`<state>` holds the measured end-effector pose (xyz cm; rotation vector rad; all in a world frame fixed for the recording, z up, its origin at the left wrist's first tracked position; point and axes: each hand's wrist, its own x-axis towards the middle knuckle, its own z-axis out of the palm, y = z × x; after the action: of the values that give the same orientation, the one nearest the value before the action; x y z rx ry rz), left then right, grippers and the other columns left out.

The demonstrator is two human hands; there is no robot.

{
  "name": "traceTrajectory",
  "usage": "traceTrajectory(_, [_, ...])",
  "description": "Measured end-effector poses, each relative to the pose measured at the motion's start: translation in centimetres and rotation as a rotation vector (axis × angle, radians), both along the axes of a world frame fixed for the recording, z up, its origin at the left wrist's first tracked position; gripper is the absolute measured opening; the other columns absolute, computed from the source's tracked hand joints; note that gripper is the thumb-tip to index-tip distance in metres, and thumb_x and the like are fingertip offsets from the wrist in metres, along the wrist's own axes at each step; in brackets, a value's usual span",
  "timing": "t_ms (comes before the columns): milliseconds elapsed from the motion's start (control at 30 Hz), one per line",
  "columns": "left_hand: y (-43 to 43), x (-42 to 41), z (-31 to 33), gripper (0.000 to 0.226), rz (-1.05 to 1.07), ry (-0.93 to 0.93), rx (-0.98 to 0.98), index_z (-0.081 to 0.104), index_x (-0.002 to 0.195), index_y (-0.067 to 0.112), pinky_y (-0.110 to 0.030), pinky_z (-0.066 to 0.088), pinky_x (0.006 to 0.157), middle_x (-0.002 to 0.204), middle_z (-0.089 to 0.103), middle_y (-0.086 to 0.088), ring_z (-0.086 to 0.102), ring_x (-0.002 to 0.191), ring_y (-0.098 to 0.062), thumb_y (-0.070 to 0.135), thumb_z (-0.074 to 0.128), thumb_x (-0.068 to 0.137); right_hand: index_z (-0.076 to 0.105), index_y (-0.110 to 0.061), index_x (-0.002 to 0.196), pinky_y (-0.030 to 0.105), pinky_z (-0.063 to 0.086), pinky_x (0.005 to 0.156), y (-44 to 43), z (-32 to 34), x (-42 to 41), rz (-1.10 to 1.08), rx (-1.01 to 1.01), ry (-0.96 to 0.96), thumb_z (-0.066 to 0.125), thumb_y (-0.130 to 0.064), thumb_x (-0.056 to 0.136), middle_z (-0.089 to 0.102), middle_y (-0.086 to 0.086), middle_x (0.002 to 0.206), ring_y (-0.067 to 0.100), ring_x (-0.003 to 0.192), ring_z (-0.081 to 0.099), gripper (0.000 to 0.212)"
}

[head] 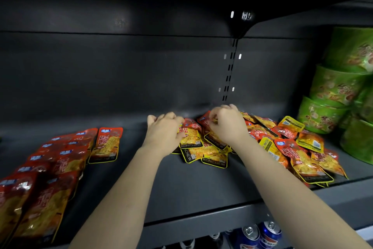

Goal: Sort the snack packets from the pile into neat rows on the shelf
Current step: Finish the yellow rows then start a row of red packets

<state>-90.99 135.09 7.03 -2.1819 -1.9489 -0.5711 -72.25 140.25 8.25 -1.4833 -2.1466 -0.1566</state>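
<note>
The right hand [226, 125] pinches a packet [204, 120] atop the jumbled pile of flat red-and-yellow foil snack packets [282, 147] beneath it; the left hand [163, 131] curls at the pile's edge, hold unclear. Likely the picking step: next, turn one lengthwise front-to-back, red top rearward, matching the rows [60, 157] left of the hands.

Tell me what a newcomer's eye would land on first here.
The bright red-and-yellow pile of snack packets right of centre on the dark shelf, with the left hand and right hand reaching into it. Next, the neat rows of red packets at the left and the stacked green tubs at the far right.
</note>
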Motion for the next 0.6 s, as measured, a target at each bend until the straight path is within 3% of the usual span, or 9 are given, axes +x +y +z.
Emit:
traceTrajectory(167, [0.1,-0.3,0.0,0.037,0.023,-0.026,0.016,0.051,0.129,0.033,-0.036,0.023,0.095,0.121,0.051,0.009,0.049,0.115,-0.016,0.039,0.054,0.093,0.07,-0.015,0.105,0.036,0.05,0.084,0.9,0.6,-1.1,0.064,-0.123,-0.074,0.058,-0.011,0.088,0.066,0.007,0.109,0.028,0.103,0.06,0.021])
traceTrajectory(300, [0.2,-0.5,-0.1,0.036,0.025,-0.021,0.019,0.051,0.129,0.034,-0.036,0.023,0.095,0.121,0.052,0.009,0.049,0.115,-0.015,0.039,0.054,0.093,0.069,-0.014,0.103,0.036,0.05,0.081,1.3,0.7,-1.0,-0.014,-0.12,-0.106,0.062,-0.023,0.088,0.064,0.009,0.107,0.031,0.103,0.059,0.019])
traceTrajectory(467, [0.4,-0.5,0.0,0.036,0.021,-0.022,0.025,0.051,0.129,0.034,-0.036,0.023,0.094,0.121,0.052,0.009,0.049,0.115,-0.015,0.038,0.054,0.093,0.065,-0.014,0.112,0.037,0.046,0.088,1.4,0.3,-0.2,-0.11,-0.156,-0.132,0.06,-0.044,0.088,0.062,0.009,0.114,0.031,0.112,0.052,0.039])
traceTrajectory(600, [0.4,-0.3,-0.1,0.035,0.007,-0.025,0.032,0.051,0.129,0.033,-0.035,0.022,0.093,0.121,0.052,0.009,0.049,0.114,-0.015,0.037,0.053,0.094,0.06,-0.017,0.117,0.039,0.044,0.091,1.5,0.1,-0.1,-0.13,-0.19,-0.153,0.058,-0.048,0.089,0.064,0.007,0.116,0.031,0.116,0.05,0.042])
